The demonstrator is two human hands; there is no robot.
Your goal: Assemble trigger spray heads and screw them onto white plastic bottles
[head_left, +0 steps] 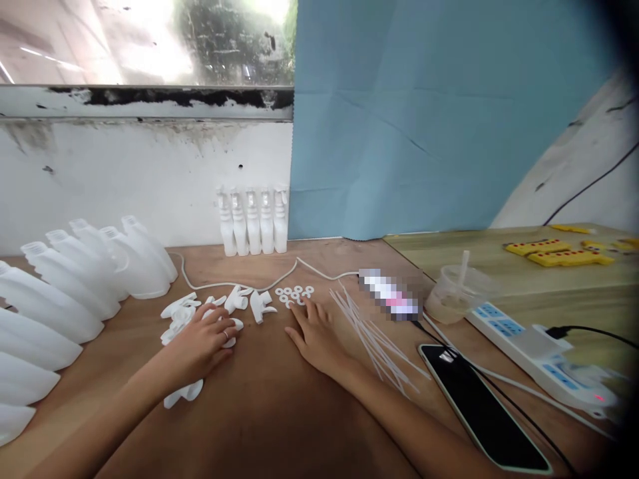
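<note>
My left hand [202, 346], fingers loosely spread, rests on white plastic spray-trigger heads [200, 313]; my right hand [314, 339], flat and open, fingertips touching small white ring washers [294, 293].

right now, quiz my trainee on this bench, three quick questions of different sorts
1. True or false: the left hand rests on the pile of white trigger heads.
2. What do the right hand fingertips reach? A) the small white rings B) the phone C) the power strip
3. Fill in: the thin clear tubes lie on the table between the right hand and the ____.

Key: 1 true. 2 A. 3 phone.
</note>
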